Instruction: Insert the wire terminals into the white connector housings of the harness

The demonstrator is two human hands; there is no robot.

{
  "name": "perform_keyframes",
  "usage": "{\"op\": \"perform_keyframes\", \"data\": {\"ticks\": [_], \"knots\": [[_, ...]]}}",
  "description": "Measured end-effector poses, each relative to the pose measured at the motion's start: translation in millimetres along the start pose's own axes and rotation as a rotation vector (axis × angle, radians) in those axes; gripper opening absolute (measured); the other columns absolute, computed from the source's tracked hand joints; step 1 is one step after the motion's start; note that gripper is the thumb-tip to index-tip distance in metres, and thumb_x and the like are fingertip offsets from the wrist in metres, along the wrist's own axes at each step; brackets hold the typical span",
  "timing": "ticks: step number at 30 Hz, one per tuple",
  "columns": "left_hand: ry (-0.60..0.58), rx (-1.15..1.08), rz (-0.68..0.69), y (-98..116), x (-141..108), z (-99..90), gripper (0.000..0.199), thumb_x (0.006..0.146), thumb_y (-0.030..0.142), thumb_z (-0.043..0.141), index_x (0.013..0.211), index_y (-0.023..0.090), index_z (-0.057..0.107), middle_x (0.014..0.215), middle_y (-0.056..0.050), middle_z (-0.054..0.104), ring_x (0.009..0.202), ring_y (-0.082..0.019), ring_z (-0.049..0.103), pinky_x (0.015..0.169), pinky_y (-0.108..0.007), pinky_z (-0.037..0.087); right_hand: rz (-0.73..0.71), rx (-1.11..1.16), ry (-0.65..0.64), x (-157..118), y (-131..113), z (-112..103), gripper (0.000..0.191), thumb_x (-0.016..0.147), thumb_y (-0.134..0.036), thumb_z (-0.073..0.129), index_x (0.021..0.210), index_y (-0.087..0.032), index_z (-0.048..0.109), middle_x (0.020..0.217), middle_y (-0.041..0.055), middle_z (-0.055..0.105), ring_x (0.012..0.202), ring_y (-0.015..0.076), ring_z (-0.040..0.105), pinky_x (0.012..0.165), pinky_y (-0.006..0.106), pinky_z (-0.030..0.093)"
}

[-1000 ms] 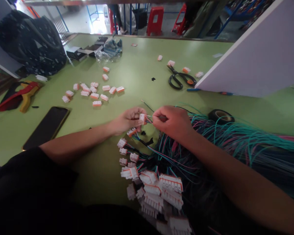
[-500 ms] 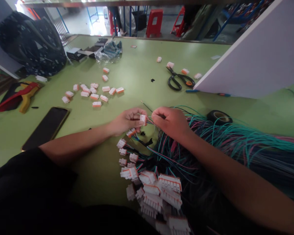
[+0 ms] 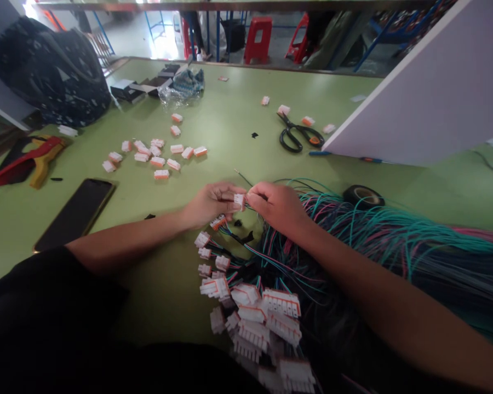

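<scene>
My left hand [image 3: 213,203] pinches a small white and orange connector housing [image 3: 239,201] between thumb and fingers. Right beside it, my right hand [image 3: 276,207] is closed, thumb against forefinger, on a thin wire that runs to the connector's side; the pinched end is hidden by the fingers. A loose dark wire [image 3: 243,178] with a metal tip sticks up behind the hands. Below them hang several wired white connectors [image 3: 213,287], joined to a thick bundle of teal, pink and dark wires [image 3: 378,230] that spreads to the right under my right forearm.
Loose connector housings [image 3: 156,161] lie scattered at centre left. A phone [image 3: 74,214] and red-yellow pliers [image 3: 28,161] are on the left. Black scissors [image 3: 298,134], a black tape roll [image 3: 363,196] and a white partition [image 3: 419,104] stand right. A dark bag [image 3: 49,71] sits back left.
My right hand has moved slightly left, closer to the connector in my left hand. My left hand stays nearly in place; the whole view has shifted a little.
</scene>
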State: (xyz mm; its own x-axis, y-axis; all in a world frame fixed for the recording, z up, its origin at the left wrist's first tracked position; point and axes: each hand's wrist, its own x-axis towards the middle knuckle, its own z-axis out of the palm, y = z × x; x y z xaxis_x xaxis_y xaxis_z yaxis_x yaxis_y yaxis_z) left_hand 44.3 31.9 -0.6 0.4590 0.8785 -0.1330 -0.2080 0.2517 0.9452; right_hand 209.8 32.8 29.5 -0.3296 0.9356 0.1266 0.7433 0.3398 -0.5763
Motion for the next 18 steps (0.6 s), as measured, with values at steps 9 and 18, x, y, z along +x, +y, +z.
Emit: {"op": "perform_keyframes", "data": {"ticks": [9, 18], "knots": [[0.012, 0.035, -0.074, 6.1, 0.6, 1.0, 0.019, 0.074, 0.007, 0.061, 0.091, 0.011, 0.057, 0.058, 0.006, 0.06, 0.039, -0.003, 0.049, 0.04, -0.015, 0.038, 0.031, 0.035, -0.073, 8.0, 5.7, -7.4, 0.028, 0.077, -0.033, 0.043, 0.066, -0.016, 0.061, 0.057, 0.001, 0.056, 0.056, 0.0117, 0.048, 0.055, 0.024, 0.033], [0.143, 0.046, -0.078, 12.0, 13.5, -8.6, 0.025, 0.079, 0.005, 0.054, 0.103, 0.011, 0.054, 0.066, 0.002, 0.058, 0.049, -0.005, 0.052, 0.054, -0.019, 0.043, 0.026, -0.096, -0.14, 5.9, 8.9, -9.2, 0.035, 0.077, -0.029, 0.05, 0.108, -0.02, 0.062, 0.081, 0.0058, 0.069, 0.074, 0.0197, 0.061, 0.064, 0.03, 0.041]]}}
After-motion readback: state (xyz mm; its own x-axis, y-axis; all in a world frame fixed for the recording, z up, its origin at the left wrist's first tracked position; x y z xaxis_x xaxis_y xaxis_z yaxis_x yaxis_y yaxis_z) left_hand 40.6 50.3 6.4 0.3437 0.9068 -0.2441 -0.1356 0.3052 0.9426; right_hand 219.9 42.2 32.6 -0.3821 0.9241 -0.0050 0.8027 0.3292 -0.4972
